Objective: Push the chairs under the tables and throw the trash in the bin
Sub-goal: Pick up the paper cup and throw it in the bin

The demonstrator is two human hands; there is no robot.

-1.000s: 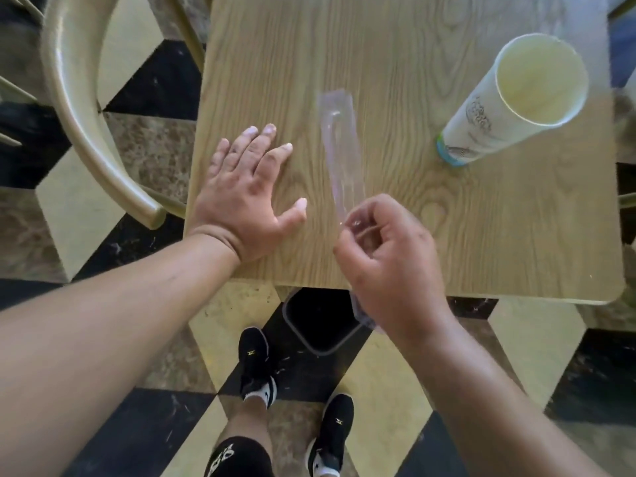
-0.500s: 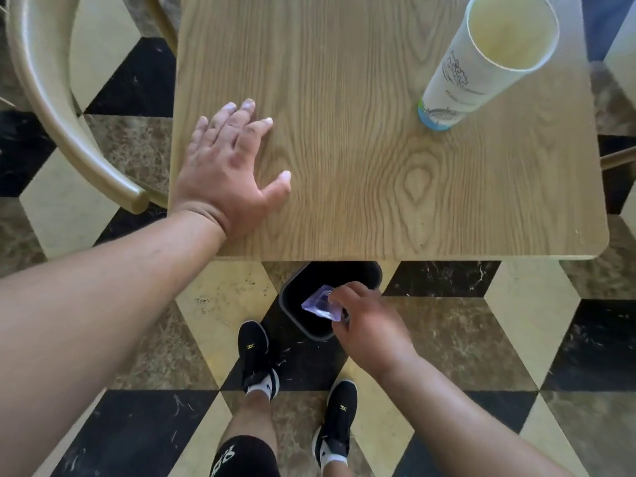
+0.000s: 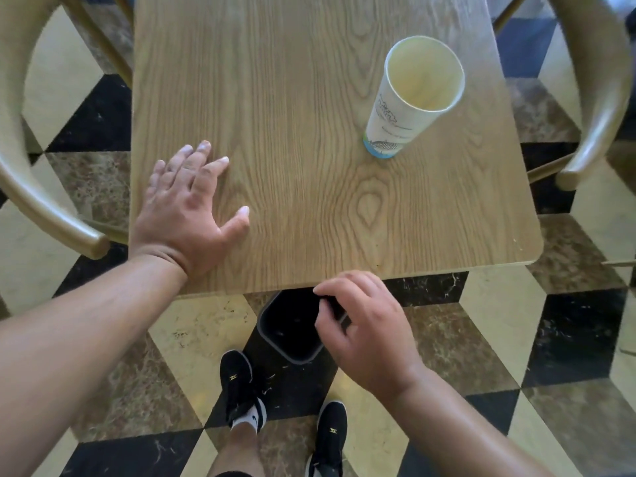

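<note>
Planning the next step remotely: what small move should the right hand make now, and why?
Probably lift the right hand to the paper cup. That hand hovers empty over the black bin, the cup stands upright on the table, and the left hand lies flat on the tabletop.

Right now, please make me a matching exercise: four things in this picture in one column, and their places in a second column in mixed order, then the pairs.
1. paper cup
2. left hand
3. bin
4. right hand

a. on the floor, partly under the table's near edge
b. flat on the table, near its left corner
c. standing on the table, far right part
d. above the bin, empty

Pairs: 1-c, 2-b, 3-a, 4-d
</note>
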